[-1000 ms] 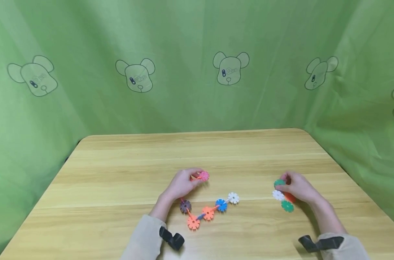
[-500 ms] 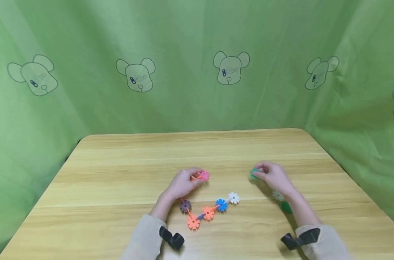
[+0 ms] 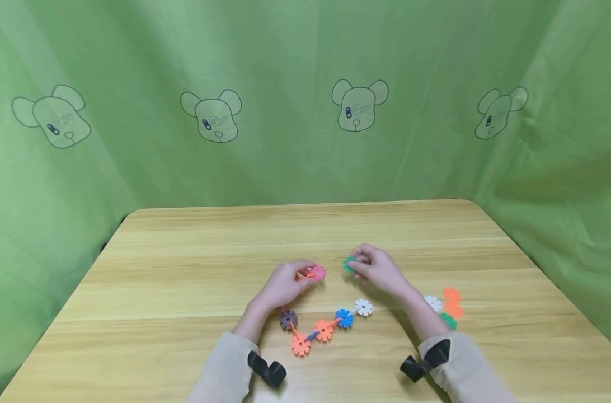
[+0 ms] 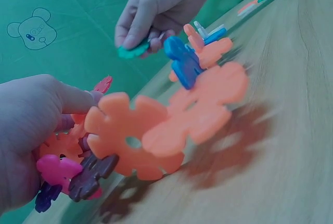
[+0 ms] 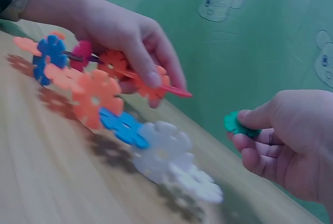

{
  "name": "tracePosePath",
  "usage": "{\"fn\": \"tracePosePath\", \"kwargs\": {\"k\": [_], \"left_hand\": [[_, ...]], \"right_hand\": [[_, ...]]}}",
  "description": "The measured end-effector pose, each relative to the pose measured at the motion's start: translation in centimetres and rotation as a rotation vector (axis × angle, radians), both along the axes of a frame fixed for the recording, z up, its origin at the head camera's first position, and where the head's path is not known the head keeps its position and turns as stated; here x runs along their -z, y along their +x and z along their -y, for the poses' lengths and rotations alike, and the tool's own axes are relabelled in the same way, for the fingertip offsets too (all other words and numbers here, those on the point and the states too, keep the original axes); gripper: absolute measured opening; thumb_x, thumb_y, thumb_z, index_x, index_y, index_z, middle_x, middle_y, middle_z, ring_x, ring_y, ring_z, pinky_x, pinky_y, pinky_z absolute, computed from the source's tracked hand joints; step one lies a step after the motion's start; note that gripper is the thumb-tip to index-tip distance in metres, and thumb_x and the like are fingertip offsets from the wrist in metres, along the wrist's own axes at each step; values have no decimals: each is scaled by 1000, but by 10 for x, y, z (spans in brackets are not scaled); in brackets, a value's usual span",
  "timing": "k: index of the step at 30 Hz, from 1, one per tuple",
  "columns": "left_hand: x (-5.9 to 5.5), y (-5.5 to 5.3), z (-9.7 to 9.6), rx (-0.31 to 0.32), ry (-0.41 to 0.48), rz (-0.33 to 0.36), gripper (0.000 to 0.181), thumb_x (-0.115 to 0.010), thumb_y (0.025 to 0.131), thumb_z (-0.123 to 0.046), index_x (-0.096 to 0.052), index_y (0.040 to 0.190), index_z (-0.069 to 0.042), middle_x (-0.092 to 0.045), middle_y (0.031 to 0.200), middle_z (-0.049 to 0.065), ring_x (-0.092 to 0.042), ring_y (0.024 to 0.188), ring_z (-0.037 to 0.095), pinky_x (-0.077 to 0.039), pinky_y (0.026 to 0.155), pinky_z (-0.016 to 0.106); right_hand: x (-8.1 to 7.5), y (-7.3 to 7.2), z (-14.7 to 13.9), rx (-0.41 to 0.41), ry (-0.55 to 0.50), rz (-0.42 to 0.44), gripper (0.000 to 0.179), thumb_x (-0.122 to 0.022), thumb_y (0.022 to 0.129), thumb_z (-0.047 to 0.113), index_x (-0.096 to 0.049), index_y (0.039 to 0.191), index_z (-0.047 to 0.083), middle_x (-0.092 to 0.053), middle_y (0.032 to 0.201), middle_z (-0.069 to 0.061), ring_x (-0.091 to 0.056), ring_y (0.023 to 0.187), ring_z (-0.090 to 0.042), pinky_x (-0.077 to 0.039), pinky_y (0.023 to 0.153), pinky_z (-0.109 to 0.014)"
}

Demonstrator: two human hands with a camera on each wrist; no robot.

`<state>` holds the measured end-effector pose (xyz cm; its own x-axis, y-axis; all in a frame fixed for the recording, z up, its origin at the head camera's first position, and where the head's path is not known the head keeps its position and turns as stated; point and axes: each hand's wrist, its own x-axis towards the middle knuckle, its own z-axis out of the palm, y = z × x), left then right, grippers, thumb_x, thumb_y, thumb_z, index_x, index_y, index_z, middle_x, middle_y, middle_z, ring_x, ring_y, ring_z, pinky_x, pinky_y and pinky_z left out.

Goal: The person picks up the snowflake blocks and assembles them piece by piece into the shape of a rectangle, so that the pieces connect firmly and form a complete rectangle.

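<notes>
My left hand pinches a linked chain of notched plastic snowflake discs near one end, where a pink disc sticks out past the fingertips. From beneath that hand the chain bends round through a dark purple disc, orange discs and a blue disc to a white disc. Facing the pink end, my right hand pinches a green disc between thumb and fingers, a small gap away. In the right wrist view the green disc lies under the thumb tip, partly covered.
To the right of the right forearm, loose discs lie on the wooden table: a white disc, orange discs and a green disc. A green curtain with printed bear heads hangs behind the table.
My right hand has picked the green disc up from the loose discs and carried it left, close to the pink end. The left hand and the chain have stayed in place.
</notes>
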<state>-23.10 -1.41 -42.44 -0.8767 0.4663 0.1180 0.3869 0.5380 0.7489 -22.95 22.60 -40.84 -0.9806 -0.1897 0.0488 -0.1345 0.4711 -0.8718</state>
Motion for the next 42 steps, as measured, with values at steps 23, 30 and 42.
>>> {"fn": "tracePosePath", "kwargs": {"k": [23,30,42], "left_hand": [[1,-2,1,9,15,-22,38,-64,88,-23,-60,123,-9,-65,103,6,-52,64,10,-45,59,25],[1,-2,0,17,9,-19,39,-64,88,-22,-60,124,-10,-65,106,5,-50,62,10,-45,59,25],[0,0,-1,58,4,-25,40,-59,92,-23,-56,127,-6,-62,117,8,-56,80,13,-46,80,31]], "right_hand": [[12,-3,29,-103,-177,-33,14,-58,90,6,-60,100,-5,-61,85,-18,-62,74,-27,-54,68,-33],[12,-2,30,-138,-88,-68,18,-59,91,12,-63,102,-2,-64,86,-14,-63,78,-27,-53,72,-33],[13,-6,28,-55,-267,130,32,-61,90,15,-60,107,-12,-64,84,-18,-62,70,-17,-51,75,-31]]}}
